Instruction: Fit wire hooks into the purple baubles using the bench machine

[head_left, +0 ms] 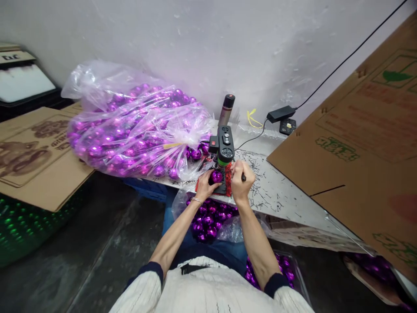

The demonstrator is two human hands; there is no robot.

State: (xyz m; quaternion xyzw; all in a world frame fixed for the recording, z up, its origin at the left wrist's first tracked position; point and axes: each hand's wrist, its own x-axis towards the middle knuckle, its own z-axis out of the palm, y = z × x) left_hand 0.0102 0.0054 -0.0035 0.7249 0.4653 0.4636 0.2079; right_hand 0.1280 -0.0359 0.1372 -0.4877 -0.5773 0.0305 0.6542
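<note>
A shiny purple ball [216, 175] sits under the head of a small bench press [226, 145], which has a black top and a green ring. My left hand [206, 186] holds the ball from its left side, thumb and fingers round it. On the press's right, my right hand [242, 179] is closed in a fist round a dark lever handle [243, 177]. Beneath the press lies a red mat [228, 184] with a black base plate. Just below my wrists, an open plastic bag of purple balls [208, 219] rests near my lap.
A large clear bag [140, 126] full of purple balls fills the bench's left. Black scraps litter the white bench top [276, 195]. A dark can [227, 108], a power adapter [280, 113] and cable stand behind. Cardboard [358, 143] leans at right; a flattened carton [39, 152] lies left.
</note>
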